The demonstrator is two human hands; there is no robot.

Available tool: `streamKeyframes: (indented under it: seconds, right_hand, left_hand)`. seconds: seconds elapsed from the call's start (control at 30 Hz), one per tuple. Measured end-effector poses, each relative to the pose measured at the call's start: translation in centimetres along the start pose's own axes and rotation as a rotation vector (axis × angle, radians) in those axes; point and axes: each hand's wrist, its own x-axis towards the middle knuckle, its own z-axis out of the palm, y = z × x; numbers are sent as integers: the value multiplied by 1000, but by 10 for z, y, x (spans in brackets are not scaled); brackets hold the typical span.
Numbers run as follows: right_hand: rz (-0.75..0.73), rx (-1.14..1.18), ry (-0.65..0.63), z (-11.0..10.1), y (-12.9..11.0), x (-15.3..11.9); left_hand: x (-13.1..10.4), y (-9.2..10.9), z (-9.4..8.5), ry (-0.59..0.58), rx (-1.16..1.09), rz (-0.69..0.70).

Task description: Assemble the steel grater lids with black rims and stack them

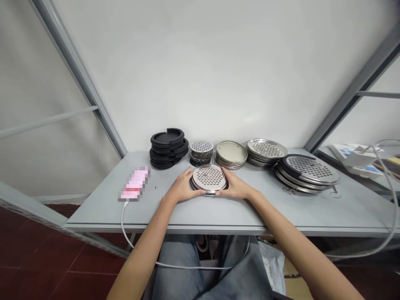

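In front of me on the grey table lies a round perforated metal plate (209, 178), seated on a shiny round metal rim. My left hand (183, 186) grips its left edge, thumb along the front. From the right, my right hand (236, 185) grips the same plate, its thumb also at the front rim. Just behind stands a stack of small perforated discs (201, 147). Beside it is a pile of plain shallow metal dishes (231, 152). What lies beneath the plate is mostly hidden.
Black round trays (168, 146) are stacked at the back left. Larger perforated plates (266, 149) stand at the back right. Further right, a pile of metal plates (308, 170) bears a black ring piece. A blurred pink phone-like object (135, 183) with a white cable (123, 221) lies left.
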Motion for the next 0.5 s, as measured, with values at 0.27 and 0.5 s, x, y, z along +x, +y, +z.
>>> streamKeyframes:
  seconds: [0.27, 0.5]
  right_hand:
    - [7, -13, 8, 3, -2, 0]
    - [-13, -41, 21, 6, -1, 0]
  left_hand:
    - [0, -3, 0, -59, 61, -29]
    - [2, -4, -2, -29, 88, 8]
